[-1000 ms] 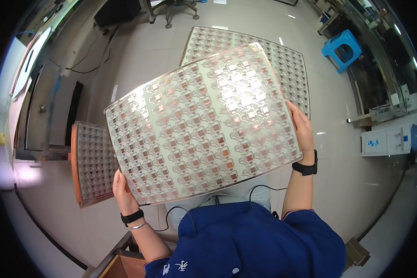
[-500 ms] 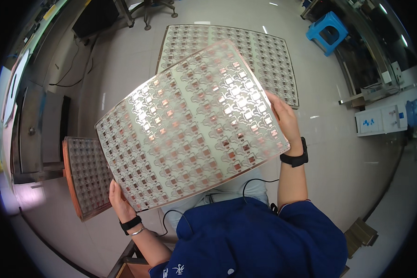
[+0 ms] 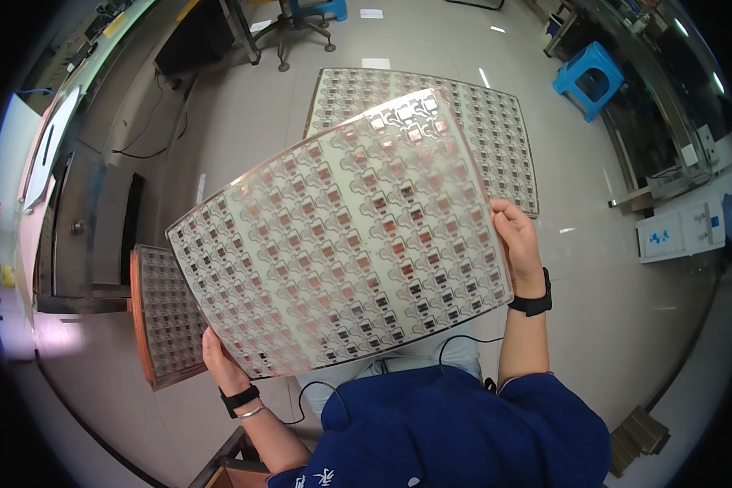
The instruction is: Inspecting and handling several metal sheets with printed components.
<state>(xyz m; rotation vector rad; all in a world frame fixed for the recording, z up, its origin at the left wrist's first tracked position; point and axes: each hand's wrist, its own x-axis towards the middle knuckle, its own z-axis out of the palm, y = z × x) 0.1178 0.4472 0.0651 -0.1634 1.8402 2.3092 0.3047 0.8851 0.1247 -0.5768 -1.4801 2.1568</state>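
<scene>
Tilted in front of me is a large circuit board panel (image 3: 350, 236), pale green with rows of small copper-coloured patterns. My left hand (image 3: 226, 363) grips its lower left edge, and my right hand (image 3: 518, 244) holds its right edge; the fingers behind the panel are partly hidden. Beyond it a second similar panel (image 3: 504, 134) lies low over the floor, partly covered by the held one. To the left, beside my left hand, stands a stack of like panels (image 3: 169, 313) with copper-orange edges.
A metal cabinet or bench (image 3: 81, 228) runs along the left side. A blue stool (image 3: 590, 80) stands at the far right, near a white box (image 3: 681, 230). The wheeled base of a chair (image 3: 289, 32) is at the back. Brown cardboard-like pieces (image 3: 638, 439) lie at the lower right.
The bright reflections on the held panel have shrunk to its top corner as its tilt changed. Both hands keep their hold. The whole scene has shifted slightly right and down in view.
</scene>
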